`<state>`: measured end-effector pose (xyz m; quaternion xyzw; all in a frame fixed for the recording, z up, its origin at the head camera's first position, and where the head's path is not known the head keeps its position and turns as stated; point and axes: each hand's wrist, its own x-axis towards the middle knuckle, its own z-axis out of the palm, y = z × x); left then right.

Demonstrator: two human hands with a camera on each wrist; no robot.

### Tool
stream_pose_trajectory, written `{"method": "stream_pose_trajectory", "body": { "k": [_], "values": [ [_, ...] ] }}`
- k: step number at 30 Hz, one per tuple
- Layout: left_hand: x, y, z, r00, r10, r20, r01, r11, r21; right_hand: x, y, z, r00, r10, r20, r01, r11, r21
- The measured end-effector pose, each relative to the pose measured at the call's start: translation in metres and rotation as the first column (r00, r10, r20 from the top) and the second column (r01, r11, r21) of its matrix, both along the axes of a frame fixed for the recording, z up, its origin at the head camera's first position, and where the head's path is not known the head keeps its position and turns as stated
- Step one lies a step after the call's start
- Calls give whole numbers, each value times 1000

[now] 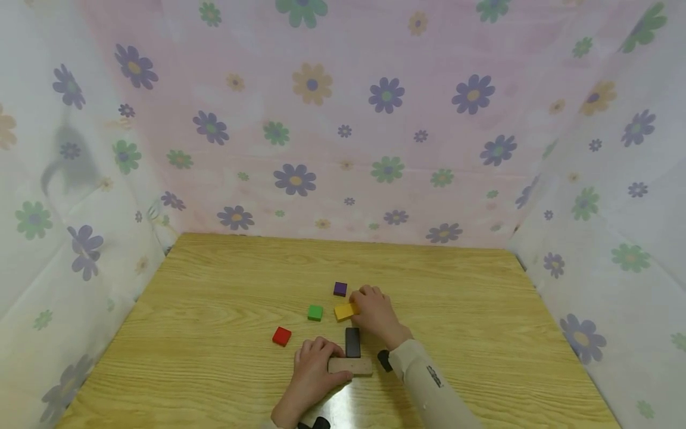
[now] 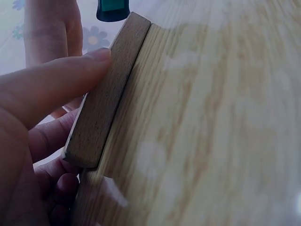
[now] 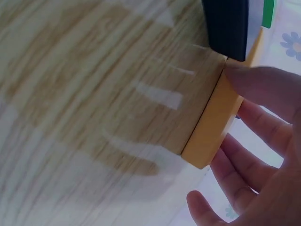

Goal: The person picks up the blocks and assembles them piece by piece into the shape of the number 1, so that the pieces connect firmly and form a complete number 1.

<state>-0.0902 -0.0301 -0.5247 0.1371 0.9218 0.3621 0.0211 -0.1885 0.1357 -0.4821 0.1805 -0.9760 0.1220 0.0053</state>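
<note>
My left hand (image 1: 312,370) holds a plain wooden block (image 1: 360,367) lying lengthwise on the table, thumb on its near side and fingers behind. In the left wrist view the thumb presses the long face of that wooden block (image 2: 106,94). Farther forward, my right hand (image 1: 377,313) pinches a yellow block (image 1: 344,311) by its right part. The right wrist view shows the thumb on one side of the yellow block (image 3: 214,117), fingers on the other. Between the two lies a black block (image 1: 352,342), its near end at the wooden block and its far end close to the yellow one.
A purple block (image 1: 340,289) lies beyond the yellow one. To the left are a green block (image 1: 315,313) and a red block (image 1: 281,336). Flower-patterned cloth (image 1: 343,149) hangs behind and on both sides of the wood-grain table (image 1: 225,280).
</note>
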Motion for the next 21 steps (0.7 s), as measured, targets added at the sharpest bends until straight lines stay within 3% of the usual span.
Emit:
{"method": "stream_pose_trajectory", "body": {
  "k": [7,14,21],
  "values": [
    [-1,0,0,1000,-6,15,6,1000,-15,0,5,-2,999,-16,39,15,1000,22],
    [-2,0,-3,1000,-8,13,9,1000,-25,-2,9,1,994,37,106,-36,999,-7],
    [-2,-1,-3,1000,-8,16,8,1000,-27,-2,13,8,970,-23,241,38,998,-59]
  ]
}}
